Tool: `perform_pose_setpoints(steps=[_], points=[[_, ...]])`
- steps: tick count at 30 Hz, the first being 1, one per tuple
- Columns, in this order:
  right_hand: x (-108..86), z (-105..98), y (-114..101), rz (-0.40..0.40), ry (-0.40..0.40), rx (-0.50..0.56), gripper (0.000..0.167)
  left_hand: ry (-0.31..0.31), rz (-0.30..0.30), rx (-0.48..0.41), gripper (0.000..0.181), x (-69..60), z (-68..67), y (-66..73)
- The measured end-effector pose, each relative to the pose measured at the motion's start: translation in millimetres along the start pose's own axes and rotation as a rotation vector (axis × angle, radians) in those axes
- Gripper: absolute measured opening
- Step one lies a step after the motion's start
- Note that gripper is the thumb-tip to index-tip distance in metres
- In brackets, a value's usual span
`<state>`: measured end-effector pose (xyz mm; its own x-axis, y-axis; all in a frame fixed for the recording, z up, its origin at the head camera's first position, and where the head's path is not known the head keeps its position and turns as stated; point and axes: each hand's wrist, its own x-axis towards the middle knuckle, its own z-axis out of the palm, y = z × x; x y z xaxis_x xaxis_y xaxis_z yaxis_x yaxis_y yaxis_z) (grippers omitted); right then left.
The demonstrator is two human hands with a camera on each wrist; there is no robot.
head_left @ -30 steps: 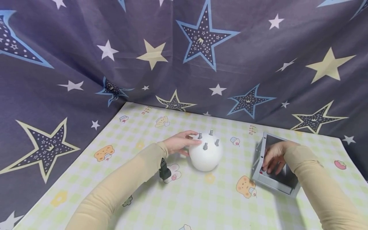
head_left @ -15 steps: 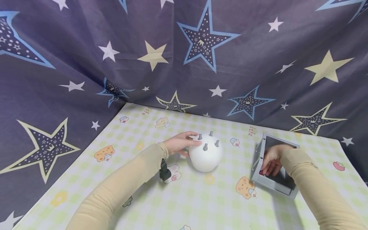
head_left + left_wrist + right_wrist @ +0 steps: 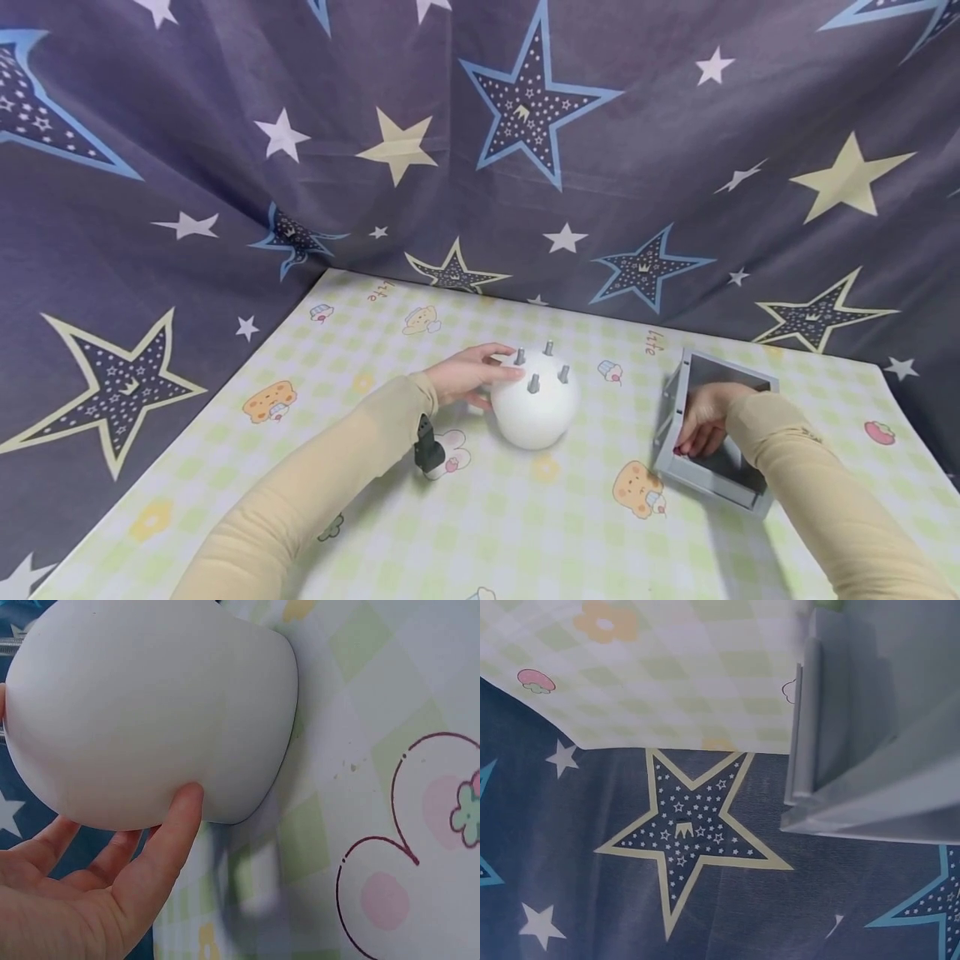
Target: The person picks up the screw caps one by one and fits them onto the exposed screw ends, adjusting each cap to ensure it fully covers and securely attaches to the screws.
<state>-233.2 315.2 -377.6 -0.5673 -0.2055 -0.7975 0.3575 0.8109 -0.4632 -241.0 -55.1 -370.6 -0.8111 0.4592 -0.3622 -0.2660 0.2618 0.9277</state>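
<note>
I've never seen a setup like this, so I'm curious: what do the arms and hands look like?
They're a person's. The left sleeve and right sleeve are long, plain beige and wrinkled. The left hand and right hand wear no gloves. A small black gadget shows at the left wrist; no cables show.

This is a table in a corner curtained off with cloth; whether it stands in a home or a studio cannot be told. Dark purple-blue fabric fills the top of the head view and runs down its left side, printed with big stars — a pattern fit for a child's bedroom. Across the lower middle, a tablecloth in pale green checks carries cartoon bears and cupcakes — homely, kitchen-table stuff.
</note>
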Motion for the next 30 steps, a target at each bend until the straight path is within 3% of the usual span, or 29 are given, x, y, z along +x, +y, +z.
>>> perform_pose_setpoints(steps=[10,21,30], points=[[0.8,4.5,-1.8,0.012,0.050,-0.031,0.004,-0.001,0.001,0.002,0.061,0.4,0.3,-0.9],[2.0,-1.6,3.2,-0.008,0.025,-0.042,0.003,-0.001,0.005,0.012,0.062,0.8,0.4,-1.2],[-11.3,-14.8,5.5,-0.052,0.032,-0.015,0.007,0.005,0.013,0.025,0.061,0.1,-1.1,-1.7]])
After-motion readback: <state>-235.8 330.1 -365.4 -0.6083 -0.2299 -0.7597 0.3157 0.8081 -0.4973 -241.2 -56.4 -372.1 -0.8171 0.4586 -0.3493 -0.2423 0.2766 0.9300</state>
